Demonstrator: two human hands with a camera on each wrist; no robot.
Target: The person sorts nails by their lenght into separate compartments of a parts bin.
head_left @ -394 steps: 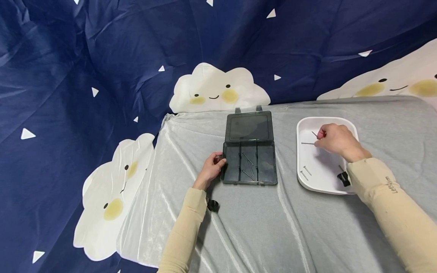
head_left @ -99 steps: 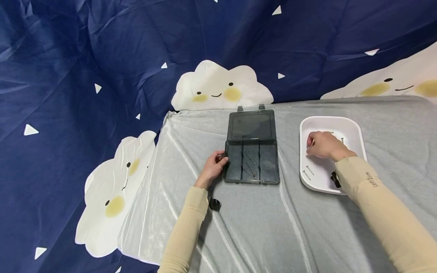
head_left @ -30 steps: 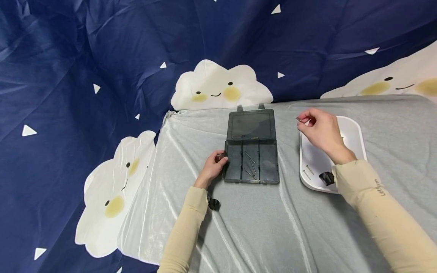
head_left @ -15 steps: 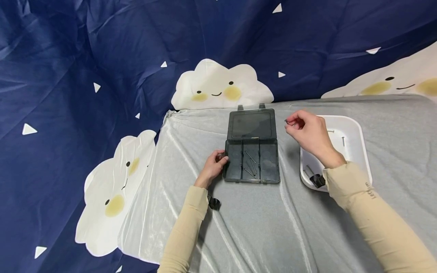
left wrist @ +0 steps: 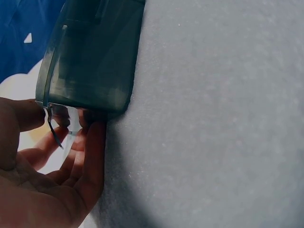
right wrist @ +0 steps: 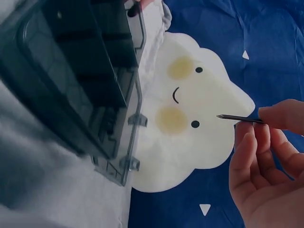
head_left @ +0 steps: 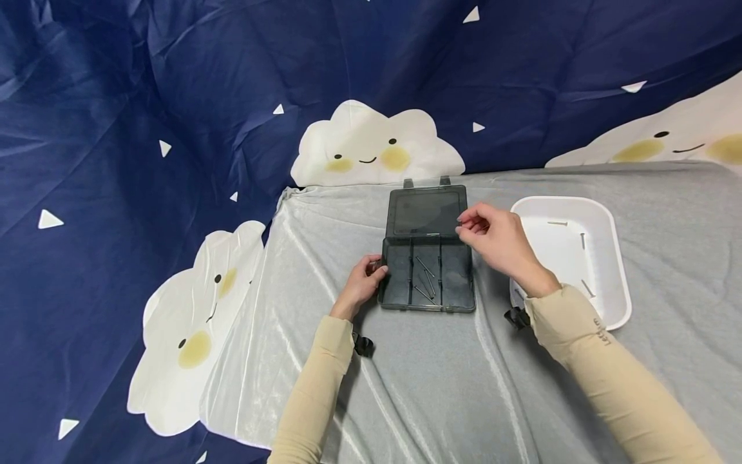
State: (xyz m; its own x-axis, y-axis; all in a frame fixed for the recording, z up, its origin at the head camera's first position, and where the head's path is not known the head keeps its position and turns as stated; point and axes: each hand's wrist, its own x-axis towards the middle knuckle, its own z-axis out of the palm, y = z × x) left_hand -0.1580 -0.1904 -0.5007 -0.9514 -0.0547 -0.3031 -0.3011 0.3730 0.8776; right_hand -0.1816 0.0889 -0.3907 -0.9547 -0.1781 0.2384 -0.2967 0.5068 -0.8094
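Observation:
A dark translucent organizer box (head_left: 455, 274) lies with its lid (head_left: 426, 211) folded back. Several nails (head_left: 426, 265) rest in its middle compartment; the left and right ones hold none. My left hand (head_left: 362, 283) grips the box's left side, and in the left wrist view its thumb (left wrist: 31, 114) is at the rim with the fingers below. My right hand (head_left: 498, 241) is above the box's right edge, by the hinge. Between thumb and fingertips it pinches a nail (right wrist: 235, 118), whose pointed end sticks out in the right wrist view.
Right of the box stands a white tray (head_left: 620, 283) with several more nails (head_left: 583, 241) inside. The right forearm crosses its near left corner and partly hides it. Grey cloth (head_left: 423, 374) covers the table, and a dark blue curtain with cloud faces (head_left: 373, 145) hangs behind.
My right hand has picked a nail out of the tray, lifted it and carried it left to the box. The middle compartment shows one more nail than in the oldest frame. My left hand stays put.

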